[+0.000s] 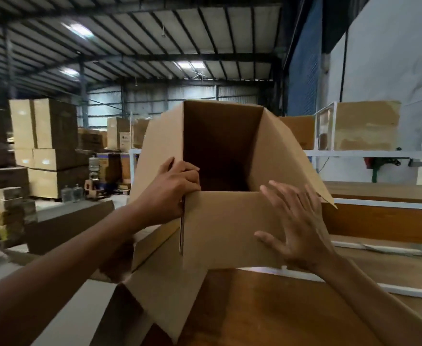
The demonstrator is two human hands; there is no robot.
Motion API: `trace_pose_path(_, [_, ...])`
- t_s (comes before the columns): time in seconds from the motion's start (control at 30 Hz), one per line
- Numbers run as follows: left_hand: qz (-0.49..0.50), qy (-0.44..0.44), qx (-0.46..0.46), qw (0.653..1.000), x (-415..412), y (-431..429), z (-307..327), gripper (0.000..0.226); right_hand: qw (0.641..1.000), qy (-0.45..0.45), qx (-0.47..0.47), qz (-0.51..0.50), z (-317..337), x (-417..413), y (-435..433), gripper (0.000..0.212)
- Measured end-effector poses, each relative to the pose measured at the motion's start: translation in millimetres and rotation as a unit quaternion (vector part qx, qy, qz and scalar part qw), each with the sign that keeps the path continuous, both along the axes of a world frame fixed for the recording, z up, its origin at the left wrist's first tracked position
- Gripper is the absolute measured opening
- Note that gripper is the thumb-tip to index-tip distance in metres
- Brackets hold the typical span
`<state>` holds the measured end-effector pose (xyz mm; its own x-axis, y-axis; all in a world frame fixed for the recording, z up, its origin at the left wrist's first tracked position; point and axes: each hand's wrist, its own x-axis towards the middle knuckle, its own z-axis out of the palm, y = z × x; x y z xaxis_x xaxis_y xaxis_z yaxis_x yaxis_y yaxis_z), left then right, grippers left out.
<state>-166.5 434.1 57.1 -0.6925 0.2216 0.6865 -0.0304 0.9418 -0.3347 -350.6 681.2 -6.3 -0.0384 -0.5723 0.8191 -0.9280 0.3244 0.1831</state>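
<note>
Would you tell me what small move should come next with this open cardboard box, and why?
Probably fold the near flap of the brown cardboard box inward with the right hand: its straight fingers lie flat on it, while the left hand grips the corner.

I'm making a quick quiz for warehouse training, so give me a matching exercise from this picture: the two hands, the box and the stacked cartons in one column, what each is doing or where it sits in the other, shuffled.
1. left hand
2. right hand
3. cardboard box
4. stacked cartons

A. flaps open, inside visible
B. piled in the background at the left
C. fingers spread flat against the near flap
D. fingers curled over a top corner of the box

Pairs: 1-D, 2-C, 3-A, 4-B
</note>
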Motion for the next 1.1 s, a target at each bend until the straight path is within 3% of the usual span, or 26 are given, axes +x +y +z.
trace_pose_path(0.17, [0.046, 0.051, -0.049, 0.996, 31.5, -68.8, 28.2, 0.034, 0.997, 0.032, -0.071, 0.007, 33.3, 6.5, -79.6, 0.065])
trace_pose_path(0.37, [0.089, 0.059, -0.057, 0.993, 59.4, -152.9, 27.2, 0.034, 0.995, -0.006, -0.048, 0.087, 48.0, 7.2, -178.2, 0.051])
trace_pose_path(0.67, [0.113, 0.079, -0.066, 0.988, 113.2, -269.1, 15.7, 0.042, 0.979, 0.048, -0.100, 0.168, 49.9, 25.8, -330.6, 0.058])
trace_pose_path(1.1, [0.065, 0.073, -0.069, 0.993, 213.4, -442.5, 25.8, 0.041, 0.979, 0.090, -0.134, 0.127, 67.7, 155.0, -465.3, 0.054])
